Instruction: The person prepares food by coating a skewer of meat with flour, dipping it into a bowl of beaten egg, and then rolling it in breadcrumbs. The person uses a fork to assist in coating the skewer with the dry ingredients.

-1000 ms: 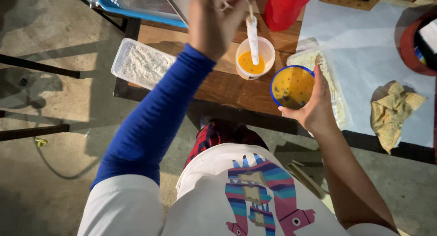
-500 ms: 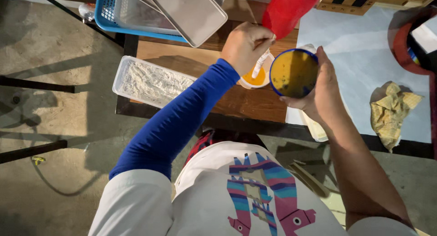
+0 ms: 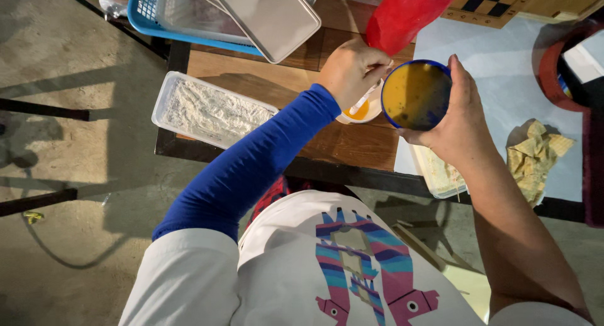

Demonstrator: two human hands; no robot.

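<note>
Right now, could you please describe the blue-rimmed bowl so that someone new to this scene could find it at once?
Start at the wooden table and go to its right part, beside the red bag. There the right hand holds the blue-rimmed bowl tilted, raised over the table's edge. Unlike the smaller white cup beside it, where the left hand holds a white utensil, its rim is dark blue and its inside is coated with orange-yellow liquid.

- Bright, even daylight; long dark shadows of thin legs cross the grey concrete floor [image 3: 75, 194] left of the hands.
- Sharp centre; slight wide-angle stretch at edges.
</note>
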